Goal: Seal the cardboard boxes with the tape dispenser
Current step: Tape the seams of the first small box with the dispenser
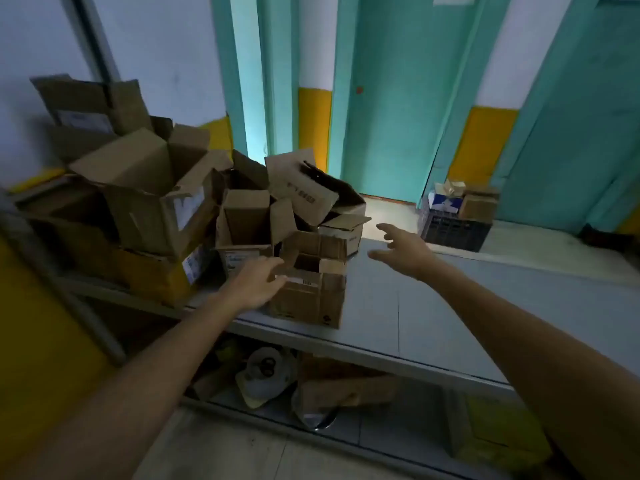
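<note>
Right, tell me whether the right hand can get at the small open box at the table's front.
Probably yes. The right hand hovers open over bare table right of the small open box, with nothing between them. The left hand is at the box's other side, out of the way.

Left hand (254,284) apparently touching open cardboard box (308,301) on grey table (398,320), right hand (403,252) spread beside it, more boxes (156,188) behind.
</note>
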The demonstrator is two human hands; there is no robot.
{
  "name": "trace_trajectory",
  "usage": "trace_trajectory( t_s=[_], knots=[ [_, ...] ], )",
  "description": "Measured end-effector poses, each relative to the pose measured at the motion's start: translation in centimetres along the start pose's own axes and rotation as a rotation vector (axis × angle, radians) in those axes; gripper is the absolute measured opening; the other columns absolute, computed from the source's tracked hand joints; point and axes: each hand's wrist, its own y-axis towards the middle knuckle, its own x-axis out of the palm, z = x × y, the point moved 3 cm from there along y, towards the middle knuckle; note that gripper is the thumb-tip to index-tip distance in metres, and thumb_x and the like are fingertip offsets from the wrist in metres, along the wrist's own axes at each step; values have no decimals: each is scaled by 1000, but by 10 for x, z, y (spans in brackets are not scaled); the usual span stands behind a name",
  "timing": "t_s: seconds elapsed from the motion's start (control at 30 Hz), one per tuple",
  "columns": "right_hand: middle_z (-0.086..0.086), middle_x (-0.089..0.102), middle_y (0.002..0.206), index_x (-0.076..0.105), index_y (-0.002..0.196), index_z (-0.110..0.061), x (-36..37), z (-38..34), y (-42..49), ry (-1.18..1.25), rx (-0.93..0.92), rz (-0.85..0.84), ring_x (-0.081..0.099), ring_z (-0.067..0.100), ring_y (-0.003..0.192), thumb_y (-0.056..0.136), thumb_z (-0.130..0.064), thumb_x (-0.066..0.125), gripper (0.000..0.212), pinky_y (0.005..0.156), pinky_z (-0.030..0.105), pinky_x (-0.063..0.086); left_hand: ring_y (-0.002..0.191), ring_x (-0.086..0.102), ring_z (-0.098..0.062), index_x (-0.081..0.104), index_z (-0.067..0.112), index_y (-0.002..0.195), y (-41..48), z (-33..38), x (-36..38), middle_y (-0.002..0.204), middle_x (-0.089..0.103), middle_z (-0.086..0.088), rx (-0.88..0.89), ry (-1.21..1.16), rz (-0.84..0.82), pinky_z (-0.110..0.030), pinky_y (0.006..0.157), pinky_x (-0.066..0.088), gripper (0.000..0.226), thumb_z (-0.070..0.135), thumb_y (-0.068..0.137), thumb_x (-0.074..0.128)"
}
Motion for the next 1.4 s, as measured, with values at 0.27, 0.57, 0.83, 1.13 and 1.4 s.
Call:
trace_trajectory(
  t_s=[0.27,0.57,0.83,1.13,1.4],
  knots=[
    [11,51,133,41,138,-11,73,17,78,117,141,-56,50,24,119,88,-25,64,56,95,33,41,133,25,-19,33,21,141,45,-27,36,148,25,0,197,122,75,-30,104,29,52,31,93,50],
    [4,63,93,62,96,-8,74,42,99,72,108,-11,59,18,89,85,-20,67,17,76,28,46,108,31,-18,55,12,122,66,-33,65,126,52,-9,530,177,67,-42,82,52,56,28,72,75],
    [9,64,91,55,106,-20,45,84,70,262,254,-101,64,18,80,94,-23,53,12,69,24,51,113,31,-16,53,12,130,80,-14,85,136,50,-7,751,80,-48,-34,89,40,55,20,78,72],
    [11,37,135,46,132,-28,63,108,60,-37,391,-77,42,30,123,84,-39,66,53,95,38,43,126,24,-27,39,23,119,105,22,88,137,22,-6,724,107,69,-51,97,42,75,45,60,80],
    [9,50,137,47,136,-18,67,116,62,109,346,-50,48,25,122,92,-31,57,47,96,34,42,144,-3,-25,7,32,148,122,21,121,151,-28,-1,367,-192,-306,-40,116,19,102,46,72,74]
  ],
)
